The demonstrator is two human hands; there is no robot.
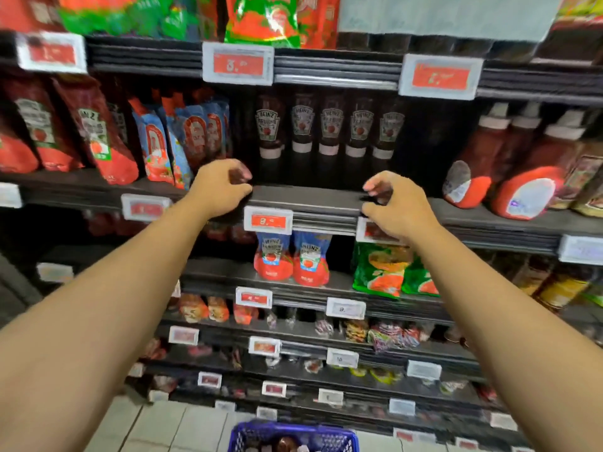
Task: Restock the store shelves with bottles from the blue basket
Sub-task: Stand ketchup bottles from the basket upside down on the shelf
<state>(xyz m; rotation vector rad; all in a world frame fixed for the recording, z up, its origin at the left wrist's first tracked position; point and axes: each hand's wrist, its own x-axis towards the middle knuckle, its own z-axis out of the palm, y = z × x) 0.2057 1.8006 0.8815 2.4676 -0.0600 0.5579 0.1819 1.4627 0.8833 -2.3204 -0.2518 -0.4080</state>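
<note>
— So, where are the hands?
— Both reach toward the shelf edge point(306, 199); the left hand point(220, 187) and the right hand point(393, 207) have loosely curled fingers and grip nothing.
— And the bottles?
— Five dark bottles point(331, 125) stand in a row behind the hands, long axes vertical, caps pointing down; the blue basket point(326, 435) sits on the floor below, with more inside.

Shop, grocery aisle. Tiered dark shelves point(306, 199) stocked with rows of Heinz ketchup bottles point(331, 125) and red sauce pouches point(98, 135). Red price tags point(268, 220) clipped along shelf front edges. Blue basket point(293, 435) on tiled floor point(169, 429) below.
</note>
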